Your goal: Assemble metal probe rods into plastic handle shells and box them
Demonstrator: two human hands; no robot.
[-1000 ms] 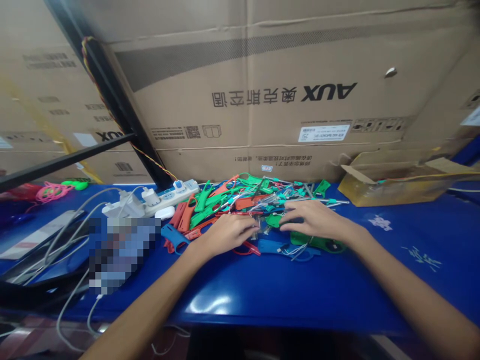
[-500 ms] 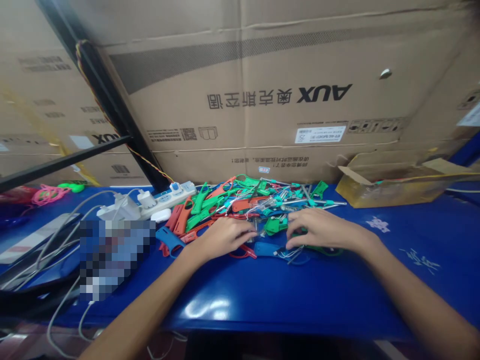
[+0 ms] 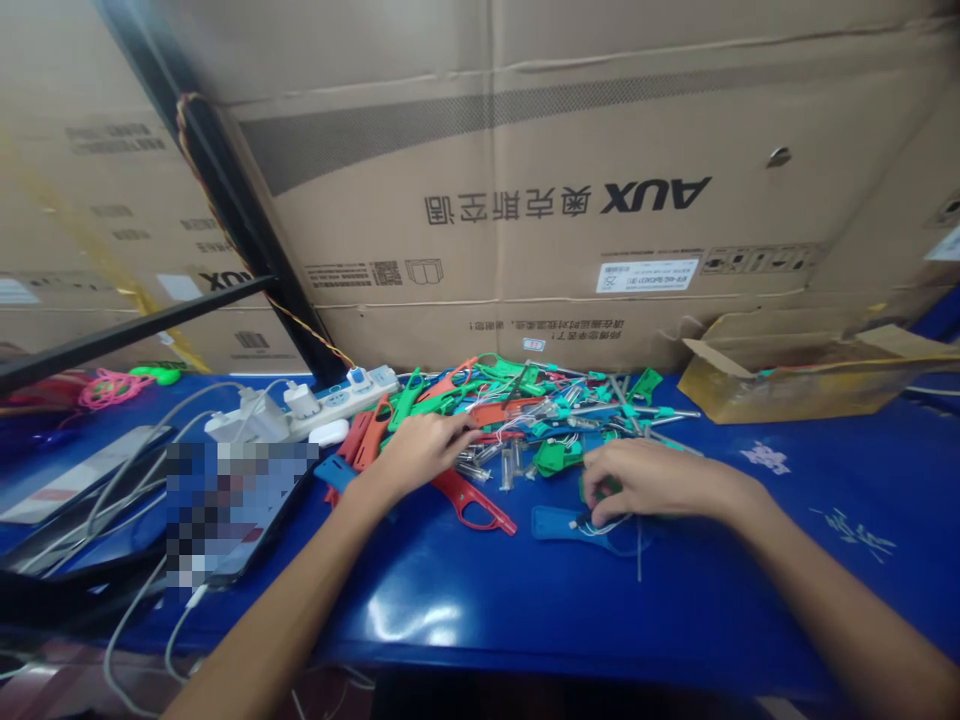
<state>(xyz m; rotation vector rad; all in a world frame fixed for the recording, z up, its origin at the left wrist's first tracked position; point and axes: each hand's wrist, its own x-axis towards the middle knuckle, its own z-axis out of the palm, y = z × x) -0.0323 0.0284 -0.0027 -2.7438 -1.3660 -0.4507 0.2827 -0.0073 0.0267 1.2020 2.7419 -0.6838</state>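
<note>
Standing at the back, what's biggest?

– Cardboard panel (image 3: 555, 130), printed AUX, text reading upside down. A black post (image 3: 216, 170) is leaning across its left side.

– Under that?

– Blue table (image 3: 525, 610), shiny, running the full width.

– On it?

– Pile (image 3: 525, 405) of plastic and metal parts: red, green, blue and orange pieces, rods, clear bits. It's spreading mid-table, near the panel. An open carton box (image 3: 787, 395) is sitting to the right of it, flaps up. A flat dark device (image 3: 281, 515) is lying on the left, partly pixelated, cable plugged in.

– Hands?

– 2, bare. Right hand (image 3: 660, 478) is hovering low at the pile's near right edge, fingers curling in, thumb and fingertips almost meeting. Left hand (image 3: 424, 452) is reaching over the near left part, fingers bent and bunched, only slightly open. Can't tell if it's holding anything.

– Smaller stuff?

– White power strip (image 3: 341, 402) is lying left of the pile, chargers plugged in. 1 red piece (image 3: 454, 488) with a loop end is lying below the left hand's fingers, angling toward the near edge. 1 blue piece (image 3: 553, 522) is lying flat just under the right hand's fingertips. A green piece (image 3: 553, 458) is resting beside that hand.

– Smallest?

– Clear tubes (image 3: 507, 468) are lying between the hands. White wires (image 3: 615, 524) are showing at the right thumb, over the blue piece; touching, it seems, but can't tell if gripped.
</note>
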